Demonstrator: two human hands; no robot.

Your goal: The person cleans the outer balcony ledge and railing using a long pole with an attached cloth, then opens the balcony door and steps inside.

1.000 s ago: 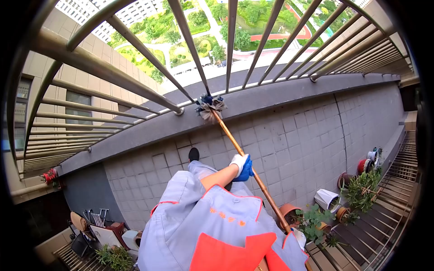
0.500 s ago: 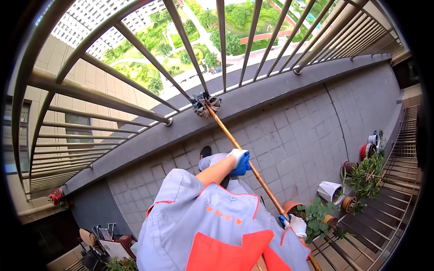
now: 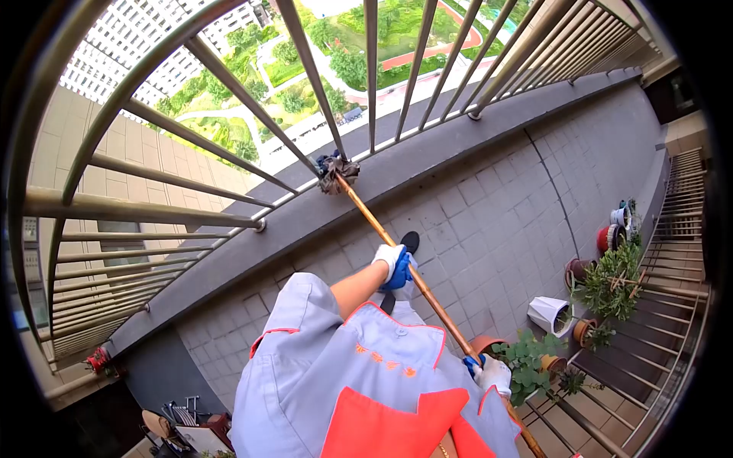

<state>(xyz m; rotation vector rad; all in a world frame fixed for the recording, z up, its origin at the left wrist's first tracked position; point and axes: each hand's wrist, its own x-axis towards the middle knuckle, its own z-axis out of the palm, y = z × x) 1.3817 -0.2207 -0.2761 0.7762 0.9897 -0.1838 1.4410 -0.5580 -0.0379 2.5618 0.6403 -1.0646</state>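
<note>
A mop with a long wooden handle [image 3: 437,301] runs diagonally from the lower right up to the railing. Its grey rag head [image 3: 334,172] rests against the bottom rail, on top of the low ledge. My left hand [image 3: 392,266], in a white glove with a blue palm, is wrapped round the middle of the handle. Lower down, near my side, my right hand [image 3: 492,374] in the same kind of glove grips the handle towards its rear end. Part of the right hand's fingers is hidden.
Metal railing [image 3: 145,208] curves along the grey ledge [image 3: 427,152]. Tiled floor [image 3: 504,221] lies below. Potted plants [image 3: 611,286], a white pot [image 3: 547,314] and a terracotta pot [image 3: 486,343] line the right side. Folded chairs [image 3: 179,416] stand lower left. My dark shoe [image 3: 411,242] is near the handle.
A foot that showed left of my left hand is gone from there; a shoe now shows to its right. The mop head has slid slightly left along the railing base. Both hands keep hold.
</note>
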